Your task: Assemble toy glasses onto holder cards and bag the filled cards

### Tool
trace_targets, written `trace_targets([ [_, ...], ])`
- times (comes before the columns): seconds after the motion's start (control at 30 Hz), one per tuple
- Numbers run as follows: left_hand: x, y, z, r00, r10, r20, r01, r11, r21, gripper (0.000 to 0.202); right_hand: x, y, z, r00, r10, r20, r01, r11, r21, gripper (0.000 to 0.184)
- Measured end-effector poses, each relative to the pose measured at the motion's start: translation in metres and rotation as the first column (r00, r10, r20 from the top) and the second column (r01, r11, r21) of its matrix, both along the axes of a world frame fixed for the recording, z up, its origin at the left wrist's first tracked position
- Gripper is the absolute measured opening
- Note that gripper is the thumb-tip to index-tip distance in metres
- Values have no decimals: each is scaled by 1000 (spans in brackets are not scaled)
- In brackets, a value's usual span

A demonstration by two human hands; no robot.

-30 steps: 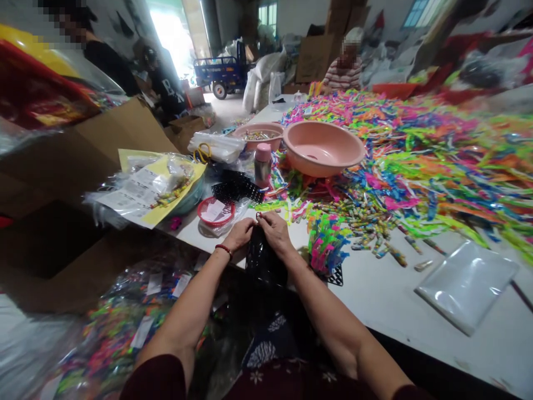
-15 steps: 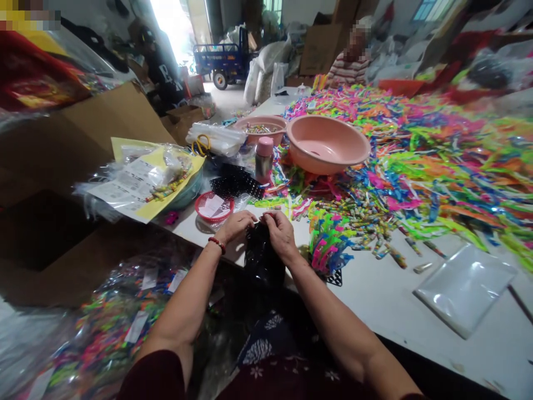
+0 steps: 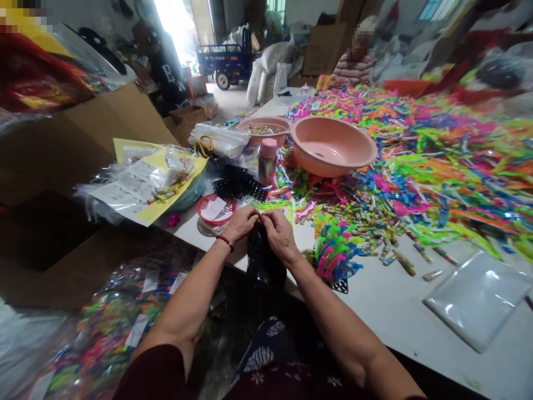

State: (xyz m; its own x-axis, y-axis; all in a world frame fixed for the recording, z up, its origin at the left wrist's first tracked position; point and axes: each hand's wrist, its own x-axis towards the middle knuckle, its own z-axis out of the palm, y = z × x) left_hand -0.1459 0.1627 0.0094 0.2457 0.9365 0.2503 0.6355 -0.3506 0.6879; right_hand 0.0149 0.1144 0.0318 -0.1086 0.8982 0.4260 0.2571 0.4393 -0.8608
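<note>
My left hand (image 3: 242, 223) and my right hand (image 3: 280, 233) are close together at the table's near edge, thumbs and fingertips pinched. Between them, glossy black plastic (image 3: 264, 258), which looks like a bag, hangs down over the edge, its top at my fingertips. What exactly lies in the pinch is too small to make out. Just right of my right forearm stands a cluster of colourful plastic pieces (image 3: 335, 250) on a black perforated tray (image 3: 341, 285). A red basket (image 3: 216, 222) with white paper slips sits left of my left hand.
A pink basin (image 3: 333, 150), a pink-capped bottle (image 3: 267, 161) and black mesh pieces (image 3: 239, 183) stand beyond my hands. Colourful strips (image 3: 449, 166) are heaped on the right, near clear plastic bags (image 3: 478, 300). Yellow-handled scissors (image 3: 204, 145) lie left. A person (image 3: 353, 64) sits across the table.
My hands have drawn slightly closer together, fingertips nearly meeting above the black plastic. The whole view has shifted a little; the things on the table look otherwise unchanged.
</note>
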Motion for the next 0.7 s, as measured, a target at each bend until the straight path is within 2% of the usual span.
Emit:
trace_targets([
  [0.17, 4, 2, -10, 976, 217, -24, -216, 975, 45, 12, 21, -54, -1, 960, 194, 202, -222, 968, 121, 15],
  [0.33, 2, 0, -14, 955, 293, -35, -290, 954, 76, 12, 59, -120, -14, 834, 389, 392, -435, 900, 34, 20],
  [0.4, 2, -2, -13, 951, 307, -38, -302, 949, 93, 12, 74, -137, -18, 776, 443, 448, -486, 874, -22, 23],
  [0.47, 1, -8, -10, 956, 291, -40, -286, 952, 110, 12, 84, -143, -15, 750, 462, 474, -486, 870, -79, 21],
  [0.53, 0, -16, -3, 967, 251, -43, -241, 957, 160, 14, 89, -138, -7, 770, 430, 472, -443, 892, -91, 19],
  [0.57, -1, -21, 0, 977, 207, -54, -192, 960, 201, 17, 89, -133, -2, 789, 394, 471, -412, 909, -69, 26],
  [0.63, -3, -32, 9, 991, 37, -128, -1, 962, 272, 20, 81, -116, 7, 832, 291, 472, -340, 940, 20, 35],
  [0.7, -5, -42, 15, 949, -184, -258, 252, 932, 262, 21, 68, -99, 8, 856, 176, 486, -262, 958, 114, 29],
])
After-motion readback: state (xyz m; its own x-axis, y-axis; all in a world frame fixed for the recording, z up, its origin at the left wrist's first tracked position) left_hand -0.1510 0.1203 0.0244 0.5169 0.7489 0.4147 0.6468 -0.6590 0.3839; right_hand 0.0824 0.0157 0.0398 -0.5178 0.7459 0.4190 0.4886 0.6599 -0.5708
